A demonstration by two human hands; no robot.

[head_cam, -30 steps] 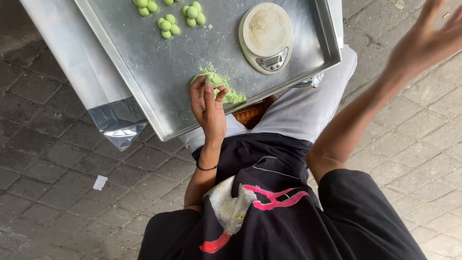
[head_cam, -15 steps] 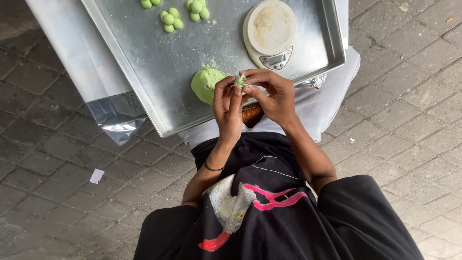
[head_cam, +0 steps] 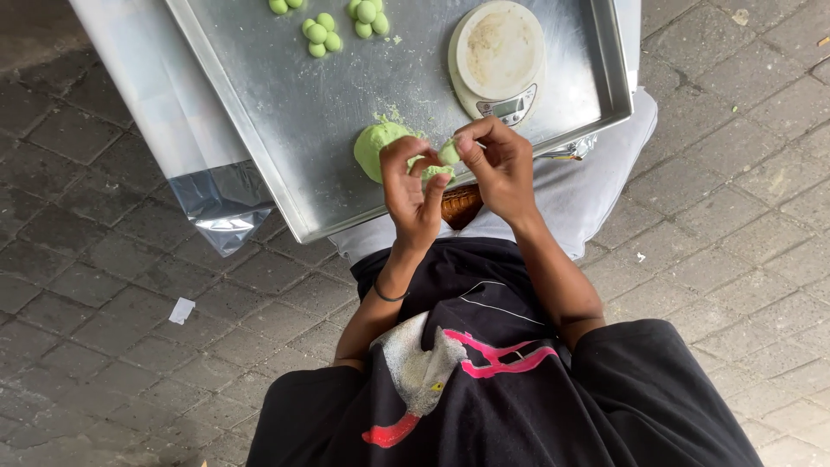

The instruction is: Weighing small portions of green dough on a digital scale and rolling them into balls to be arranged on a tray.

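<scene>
While my right hand (head_cam: 500, 169) pinches a small green dough bit (head_cam: 449, 153) in its fingertips, my left hand (head_cam: 413, 192) curls around more dough just beside it. Both hover over the tray (head_cam: 303, 130), near the dough lump (head_cam: 377, 145). Scale (head_cam: 499, 59) behind; dough balls (head_cam: 346, 26) farther back.

1 small grey rectangular screen (head_cam: 508, 107) is showing on the round scale's front; 1 clear plastic bag (head_cam: 220, 203) is hanging beside the tray's left edge.
</scene>
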